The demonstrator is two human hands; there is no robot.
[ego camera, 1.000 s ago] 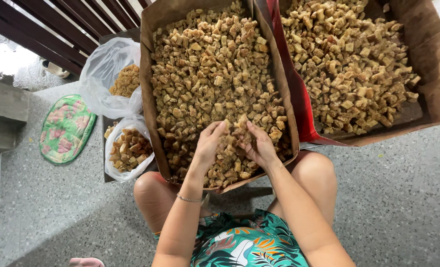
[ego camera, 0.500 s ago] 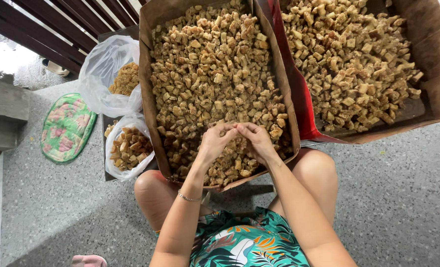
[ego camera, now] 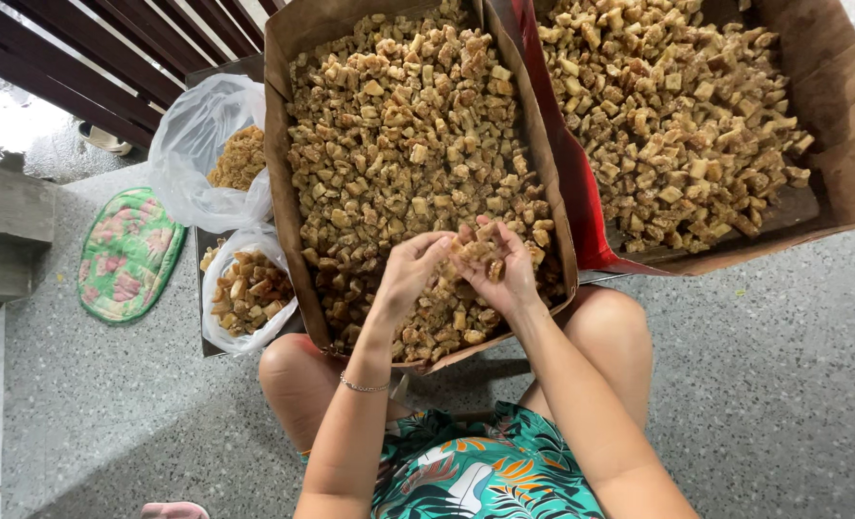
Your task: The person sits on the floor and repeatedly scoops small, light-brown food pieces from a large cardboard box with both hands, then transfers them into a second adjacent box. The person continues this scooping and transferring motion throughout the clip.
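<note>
Above the near end of the left box (ego camera: 278, 144), both hands meet over the heap. Right hand (ego camera: 504, 274) cups a small clump of fried pieces (ego camera: 475, 252), fingers curled around it. Left hand (ego camera: 410, 271) touches the clump, fingers bent and narrow. Pieces are golden-brown, rough, irregular cubes. Two cardboard boxes hold these pieces; the right box (ego camera: 850, 144) sits on a red liner (ego camera: 581, 211). Two clear plastic bags (ego camera: 197, 154) beside the left box each hold a smaller portion. One flowered mat (ego camera: 127, 255) lies further left.

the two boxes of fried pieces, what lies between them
In the head view, the left box and right box sit side by side; between them only a red liner flap shows.
</note>
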